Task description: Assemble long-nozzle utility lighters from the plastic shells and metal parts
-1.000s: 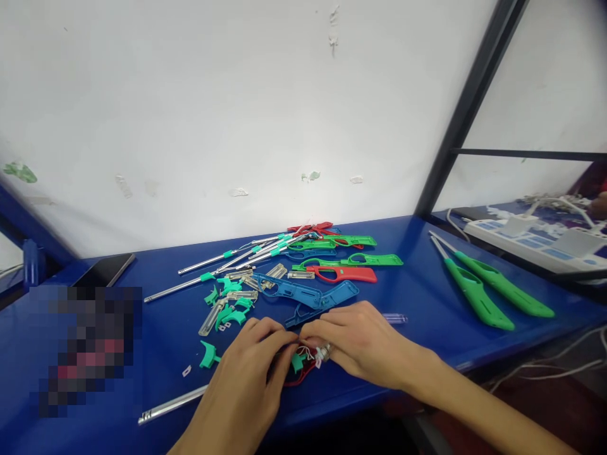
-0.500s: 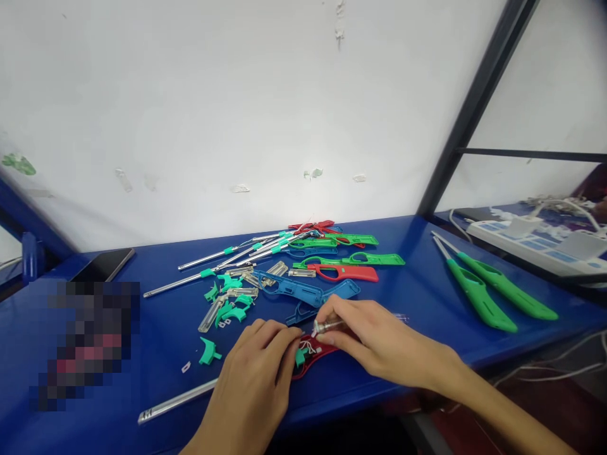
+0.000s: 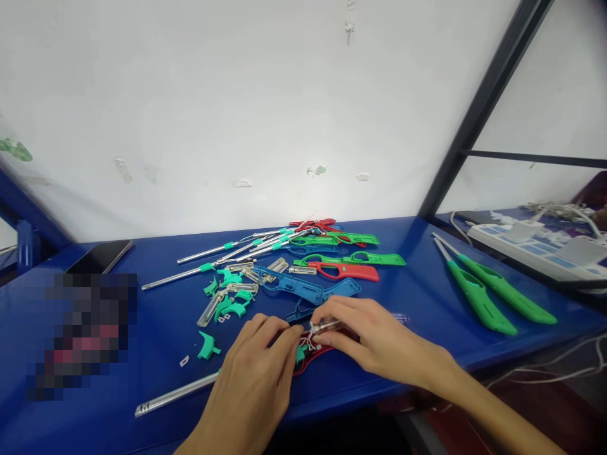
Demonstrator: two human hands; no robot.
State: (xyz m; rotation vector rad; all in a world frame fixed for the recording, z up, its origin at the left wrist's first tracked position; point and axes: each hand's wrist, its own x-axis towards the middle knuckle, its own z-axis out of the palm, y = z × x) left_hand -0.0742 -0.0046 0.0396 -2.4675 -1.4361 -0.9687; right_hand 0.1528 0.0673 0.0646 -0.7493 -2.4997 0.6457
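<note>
In front of me lies a half-built lighter: a red handle shell [image 3: 310,361] with a green trigger [image 3: 300,354], white wires [image 3: 308,343] and a long metal tube [image 3: 177,394]. My left hand [image 3: 258,366] is closed over its tube end, fingertips at the shell's edge; the hand hides the middle. My right hand [image 3: 370,332] pinches a clear fuel tank [image 3: 326,326] with a metal valve end, held just over the red shell. Behind that hand a clear purplish rod end [image 3: 401,318] shows; I cannot tell what it belongs to.
Loose green triggers [image 3: 207,346], clear tanks [image 3: 212,308] and blue shells [image 3: 298,289] lie behind my hands. Green shells [image 3: 374,259], a red shell [image 3: 348,272] and metal tubes [image 3: 173,278] lie further back. Two green lighters [image 3: 478,300] are at right, a phone [image 3: 102,256] at left.
My right hand and the clear tank have shifted slightly left over the red shell. More of the purplish rod end shows. The left hand keeps its hold.
</note>
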